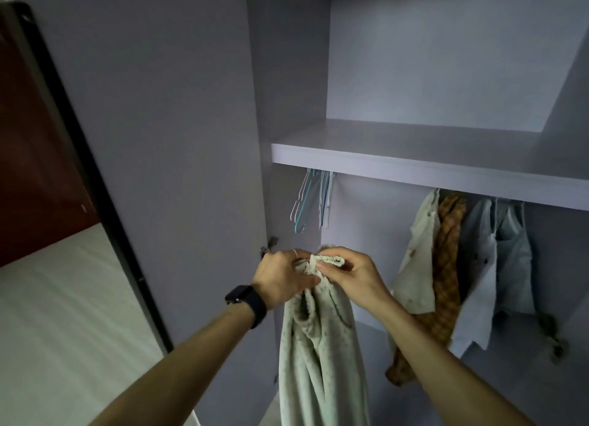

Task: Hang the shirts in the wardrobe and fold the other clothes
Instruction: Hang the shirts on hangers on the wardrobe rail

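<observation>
1. Wardrobe [414, 167] open: shirts [446, 259] hang at right, bare hangers [314, 202] at left.
2. Pale garment [318, 362] hangs before it; left hand [280, 279] grips its bunched top, right hand [350, 275] pinches the waistband [330, 260].
3. Next, probably: pull the waistband straight, edges matched, before folding.

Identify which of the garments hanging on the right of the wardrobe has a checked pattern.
The orange-brown shirt, second from left, alone is checked; the cream shirt, whitish shirt and pale blue shirt beside it are plain.
</observation>
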